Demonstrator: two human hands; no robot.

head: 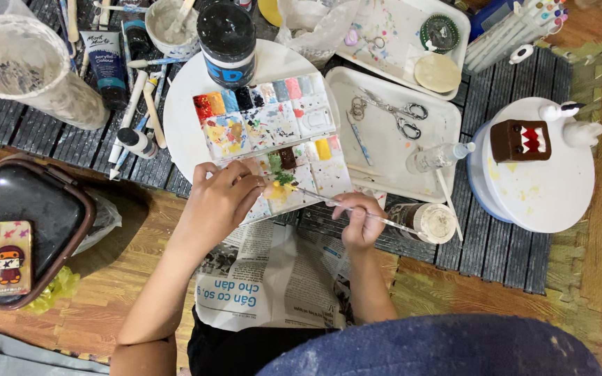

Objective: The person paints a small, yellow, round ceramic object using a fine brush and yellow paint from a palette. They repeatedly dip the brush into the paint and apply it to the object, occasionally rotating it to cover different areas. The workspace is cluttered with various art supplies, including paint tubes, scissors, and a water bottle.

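My left hand grips the near left edge of a white paint palette with many coloured wells. My right hand holds a thin paintbrush, whose tip rests in a green and yellow patch of paint on the palette's lower half. The palette leans over a round white board and a sheet of newspaper.
A black paint jar stands behind the palette. White trays hold scissors and a small clear bottle. A brown box-shaped figure sits on a white turntable. A phone lies on a dark case at left.
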